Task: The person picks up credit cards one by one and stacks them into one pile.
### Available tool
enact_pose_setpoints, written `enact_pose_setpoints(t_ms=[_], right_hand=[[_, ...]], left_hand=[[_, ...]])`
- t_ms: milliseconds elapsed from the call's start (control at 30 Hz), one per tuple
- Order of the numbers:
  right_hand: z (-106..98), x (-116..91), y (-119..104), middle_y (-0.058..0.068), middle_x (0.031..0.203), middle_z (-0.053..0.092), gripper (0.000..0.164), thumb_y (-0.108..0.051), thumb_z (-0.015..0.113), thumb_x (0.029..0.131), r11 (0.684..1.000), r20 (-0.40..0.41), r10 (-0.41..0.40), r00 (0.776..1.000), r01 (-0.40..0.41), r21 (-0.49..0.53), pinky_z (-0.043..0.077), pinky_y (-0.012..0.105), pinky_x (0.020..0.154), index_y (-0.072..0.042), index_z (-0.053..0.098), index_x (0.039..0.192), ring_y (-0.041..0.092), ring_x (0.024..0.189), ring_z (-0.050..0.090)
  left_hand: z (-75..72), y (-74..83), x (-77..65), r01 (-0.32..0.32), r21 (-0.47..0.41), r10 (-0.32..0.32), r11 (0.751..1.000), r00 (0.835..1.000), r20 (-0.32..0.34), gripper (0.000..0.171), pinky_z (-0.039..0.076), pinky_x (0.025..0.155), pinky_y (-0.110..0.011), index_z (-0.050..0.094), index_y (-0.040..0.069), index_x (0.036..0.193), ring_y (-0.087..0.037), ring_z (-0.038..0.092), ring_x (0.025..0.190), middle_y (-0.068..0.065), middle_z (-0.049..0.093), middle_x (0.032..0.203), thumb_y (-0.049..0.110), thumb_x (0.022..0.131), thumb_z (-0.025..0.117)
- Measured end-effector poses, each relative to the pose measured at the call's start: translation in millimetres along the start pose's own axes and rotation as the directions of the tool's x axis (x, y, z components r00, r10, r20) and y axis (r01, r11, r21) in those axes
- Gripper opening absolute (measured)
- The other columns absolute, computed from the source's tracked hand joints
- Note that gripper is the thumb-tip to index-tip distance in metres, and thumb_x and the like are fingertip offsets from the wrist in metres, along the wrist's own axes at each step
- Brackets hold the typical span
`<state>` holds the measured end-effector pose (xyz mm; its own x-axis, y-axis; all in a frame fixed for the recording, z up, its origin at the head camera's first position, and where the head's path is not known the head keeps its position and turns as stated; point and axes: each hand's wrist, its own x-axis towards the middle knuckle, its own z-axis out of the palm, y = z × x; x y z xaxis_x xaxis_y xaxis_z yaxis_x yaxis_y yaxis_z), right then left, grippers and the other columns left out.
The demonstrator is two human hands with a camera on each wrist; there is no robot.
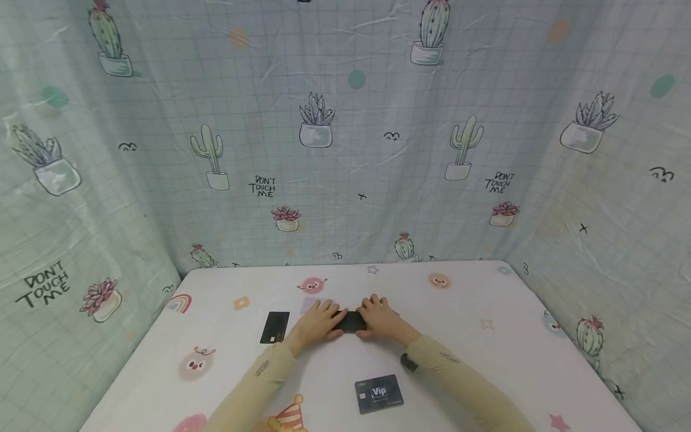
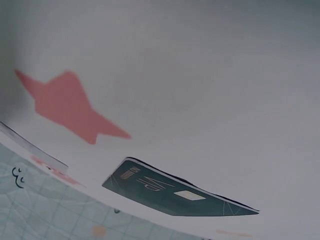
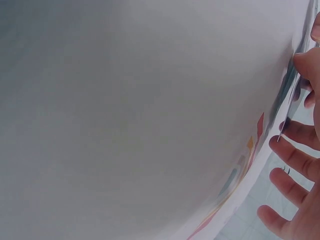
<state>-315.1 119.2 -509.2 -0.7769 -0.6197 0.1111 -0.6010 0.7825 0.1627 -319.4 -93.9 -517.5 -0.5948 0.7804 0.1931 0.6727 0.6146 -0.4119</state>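
Note:
Both hands meet over a dark card in the middle of the table. The left hand pinches its left end, and the right hand grips the opposite end. From the right wrist, the thumb and spread fingers of the right hand show around the thin edge of a card. Left of the left hand lies a black card; the left wrist view shows a dark green card with VIP lettering flat on the table, but no left hand. Nearer the body lies a dark blue Vip card.
The white table carries printed cartoon figures, stars and a rainbow. A pale purple patch, either a print or a card, lies partly behind the left hand. Cactus-patterned curtains hang behind the table and along both sides.

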Motion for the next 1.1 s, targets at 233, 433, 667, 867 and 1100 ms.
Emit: enact_pose_setpoints(t_ms=[233,433,667,867,1100], right_hand=[[1.5,-0.7,0.3,0.002,0.103,0.052,0.056,-0.056,0.053,0.078,1.000,0.003,-0.001,1.000,0.001,0.012,0.036,0.041,0.078,-0.013,0.056,0.113,0.020,0.093,0.042],[-1.6,-3.6,-0.8,0.002,0.102,0.052,0.056,-0.056,0.054,0.077,1.000,0.007,-0.004,1.000,0.004,0.028,0.036,0.041,0.079,-0.014,0.056,0.115,0.020,0.093,0.042],[-8.7,-9.5,-4.2,0.001,0.102,0.054,0.055,-0.055,0.055,0.077,1.000,-0.014,-0.013,1.000,0.013,0.017,0.037,0.040,0.078,-0.014,0.056,0.115,0.019,0.092,0.043],[-11.5,-12.7,-5.4,0.001,0.102,0.054,0.056,-0.055,0.055,0.077,1.000,-0.016,-0.022,1.000,0.022,0.011,0.037,0.039,0.078,-0.014,0.056,0.116,0.019,0.092,0.043],[-9.9,-16.9,-4.6,-0.001,0.102,0.053,0.057,-0.056,0.055,0.077,0.999,-0.014,-0.041,0.999,0.041,0.016,0.035,0.037,0.078,-0.015,0.056,0.116,0.017,0.091,0.041]], left_hand=[[-4.5,0.5,-3.6,-0.011,-0.009,0.011,1.000,1.000,-0.018,0.051,0.041,0.086,-0.039,0.047,0.021,0.129,-0.021,0.047,0.108,-0.003,0.054,0.115,0.050,0.088,0.043],[-7.9,1.2,-7.4,-0.026,-0.005,0.026,1.000,0.999,-0.023,0.050,0.040,0.087,-0.039,0.047,0.022,0.129,-0.022,0.048,0.110,-0.003,0.053,0.116,0.050,0.088,0.042],[-6.8,2.8,-11.2,-0.039,0.029,0.040,0.999,0.998,-0.056,0.049,0.041,0.087,-0.040,0.049,0.023,0.127,-0.024,0.050,0.111,-0.004,0.054,0.116,0.050,0.087,0.043],[-9.9,4.7,-13.7,-0.040,0.031,0.042,0.999,0.998,-0.045,0.049,0.041,0.088,-0.039,0.048,0.023,0.128,-0.023,0.050,0.111,-0.003,0.054,0.116,0.051,0.088,0.041],[-14.8,8.7,-16.6,-0.051,0.028,0.053,0.998,0.997,-0.056,0.050,0.041,0.089,-0.039,0.049,0.023,0.127,-0.021,0.050,0.106,-0.002,0.055,0.114,0.052,0.088,0.040]])
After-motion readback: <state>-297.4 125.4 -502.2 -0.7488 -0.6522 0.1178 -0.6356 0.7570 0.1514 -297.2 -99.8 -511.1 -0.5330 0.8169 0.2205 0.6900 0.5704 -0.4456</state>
